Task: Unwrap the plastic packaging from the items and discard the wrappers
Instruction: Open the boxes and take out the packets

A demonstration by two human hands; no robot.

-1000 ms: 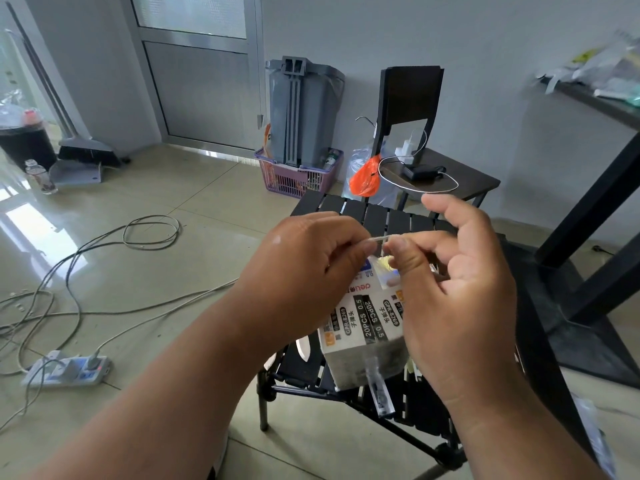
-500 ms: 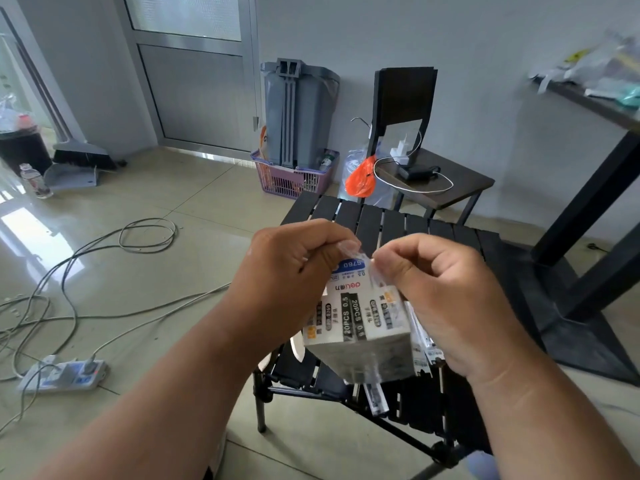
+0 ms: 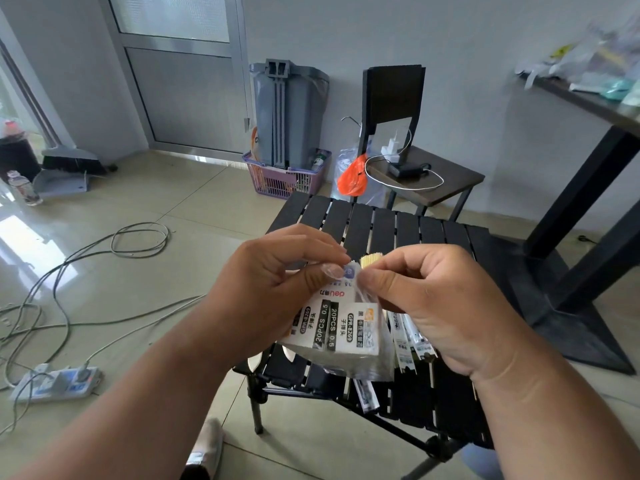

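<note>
Plastic-wrapped refill box (image 3: 341, 329) raised over slatted table (image 3: 398, 223), left hand (image 3: 277, 289) and right hand (image 3: 440, 303) pinching its top wrapper

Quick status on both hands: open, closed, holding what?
Left hand: closed, pinching the clear plastic wrap at the top of the refill pack.
Right hand: closed, pinching the same wrap from the other side.

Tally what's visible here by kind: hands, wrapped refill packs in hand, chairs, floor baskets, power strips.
Hands: 2, left hand and right hand
Wrapped refill pack, pinched by both: 1
Chairs: 2, slatted chair and dark chair
Purple basket: 1
Power strip: 1
Total: 7
</note>
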